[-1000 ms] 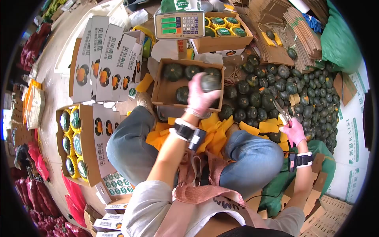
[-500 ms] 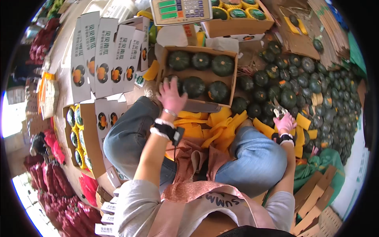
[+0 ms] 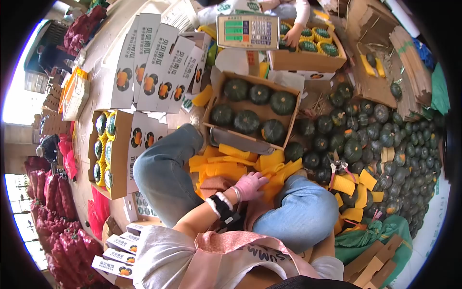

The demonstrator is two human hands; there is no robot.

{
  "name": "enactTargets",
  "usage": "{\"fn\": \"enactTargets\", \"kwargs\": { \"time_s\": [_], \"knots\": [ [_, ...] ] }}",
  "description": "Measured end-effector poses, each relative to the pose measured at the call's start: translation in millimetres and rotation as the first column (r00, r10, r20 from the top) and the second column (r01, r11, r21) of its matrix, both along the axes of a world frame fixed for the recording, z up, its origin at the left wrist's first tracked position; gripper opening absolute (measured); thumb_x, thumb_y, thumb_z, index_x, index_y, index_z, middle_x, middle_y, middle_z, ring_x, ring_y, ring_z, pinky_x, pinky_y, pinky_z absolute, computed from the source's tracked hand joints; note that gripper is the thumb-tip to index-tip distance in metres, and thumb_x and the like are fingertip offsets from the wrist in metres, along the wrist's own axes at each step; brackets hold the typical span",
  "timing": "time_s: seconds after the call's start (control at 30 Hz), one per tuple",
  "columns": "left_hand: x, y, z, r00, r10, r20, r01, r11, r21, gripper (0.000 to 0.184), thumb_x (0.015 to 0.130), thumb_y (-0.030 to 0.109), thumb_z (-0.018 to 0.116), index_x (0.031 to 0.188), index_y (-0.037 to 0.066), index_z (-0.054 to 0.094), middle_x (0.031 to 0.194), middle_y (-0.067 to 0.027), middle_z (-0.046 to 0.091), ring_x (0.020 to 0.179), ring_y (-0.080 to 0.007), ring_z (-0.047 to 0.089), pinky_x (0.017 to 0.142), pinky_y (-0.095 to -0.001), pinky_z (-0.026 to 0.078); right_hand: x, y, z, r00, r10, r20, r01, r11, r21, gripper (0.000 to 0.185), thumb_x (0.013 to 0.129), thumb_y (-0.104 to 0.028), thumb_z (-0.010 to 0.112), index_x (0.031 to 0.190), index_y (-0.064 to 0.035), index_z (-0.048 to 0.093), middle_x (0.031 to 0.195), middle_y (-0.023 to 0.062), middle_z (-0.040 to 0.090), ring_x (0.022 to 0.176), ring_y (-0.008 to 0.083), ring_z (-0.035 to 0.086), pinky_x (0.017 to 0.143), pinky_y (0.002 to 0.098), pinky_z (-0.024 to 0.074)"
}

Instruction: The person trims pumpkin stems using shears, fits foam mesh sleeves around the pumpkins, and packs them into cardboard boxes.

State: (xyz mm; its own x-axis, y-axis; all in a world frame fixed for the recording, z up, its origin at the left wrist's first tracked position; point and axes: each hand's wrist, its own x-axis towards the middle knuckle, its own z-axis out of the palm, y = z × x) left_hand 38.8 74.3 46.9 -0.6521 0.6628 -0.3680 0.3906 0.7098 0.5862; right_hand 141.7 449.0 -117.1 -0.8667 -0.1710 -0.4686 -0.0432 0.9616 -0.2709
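My left hand [image 3: 251,187], in a pink glove, lies over yellow foam sleeves [image 3: 226,169] heaped between my knees. Its fingers are stretched out toward the right, and I see nothing gripped in them. My right forearm runs down beside my right leg, and its hand is hidden from view. In front of my knees an open carton [image 3: 215,126] holds two rows of dark green squashes [image 3: 247,121], resting on a grey surface. Hand shears [image 3: 338,167] lie to the right, by loose yellow foam pieces [image 3: 344,184] and the squash pile.
A large heap of squashes [image 3: 380,130] spreads to the right. A digital scale [image 3: 248,32] stands beyond the carton. Behind it, another person's hand [image 3: 292,36] reaches into a box [image 3: 308,61] of sleeved squashes. Printed cartons [image 3: 156,67] and a filled box [image 3: 120,156] stand left.
My left hand has left the carton's near left squash and moved down to the foam sleeves. My right hand has let go of the shears and withdrawn. Another person's hand has appeared at the far box.
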Motion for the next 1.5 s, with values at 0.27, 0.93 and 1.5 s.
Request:
{"fn": "enactTargets", "kwargs": {
  "time_s": [0.27, 0.93, 1.5],
  "knots": [
    [-20, -5, 123, 0.949, 0.029, 0.315, -0.222, 0.771, 0.596, 0.016, 0.083, 0.017, 0.062, 0.088, 0.002, 0.062, 0.078, -0.0117, 0.059, 0.075, -0.0242, 0.060, 0.068, -0.0317, 0.048, -13, -17, 290, 0.443, -0.578, -0.685, 0.634, 0.742, -0.216, 0.026, 0.079, -0.024, 0.065, 0.087, -0.0011, 0.053, 0.082, 0.0161, 0.059, 0.074, 0.0340, 0.057, 0.066, 0.0404, 0.0456],
    [-17, -76, 159, 0.953, 0.279, 0.119, -0.244, 0.470, 0.848, 0.018, 0.075, -0.002, 0.060, 0.068, 0.003, 0.044, 0.069, -0.0047, 0.045, 0.061, -0.0144, 0.042, 0.057, -0.0267, 0.038, -77, -288, 308, 0.758, -0.636, -0.147, 0.118, 0.356, -0.927, 0.035, 0.079, -0.013, 0.069, 0.105, -0.0025, 0.048, 0.089, 0.0044, 0.053, 0.082, 0.0117, 0.055, 0.072, 0.0260, 0.0475],
    [-8, -92, 131, 0.384, -0.250, 0.889, -0.840, 0.306, 0.449, 0.021, 0.087, 0.016, 0.062, 0.100, -0.001, 0.063, 0.103, -0.0065, 0.063, 0.090, -0.0137, 0.060, 0.084, -0.0270, 0.046, -60, -242, 269, 0.812, 0.035, 0.583, 0.458, -0.658, -0.598, 0.026, 0.073, 0.007, 0.053, 0.096, 0.0038, 0.065, 0.095, 0.0116, 0.068, 0.084, 0.0214, 0.064, 0.079, 0.0291, 0.0490]
  ]
}}
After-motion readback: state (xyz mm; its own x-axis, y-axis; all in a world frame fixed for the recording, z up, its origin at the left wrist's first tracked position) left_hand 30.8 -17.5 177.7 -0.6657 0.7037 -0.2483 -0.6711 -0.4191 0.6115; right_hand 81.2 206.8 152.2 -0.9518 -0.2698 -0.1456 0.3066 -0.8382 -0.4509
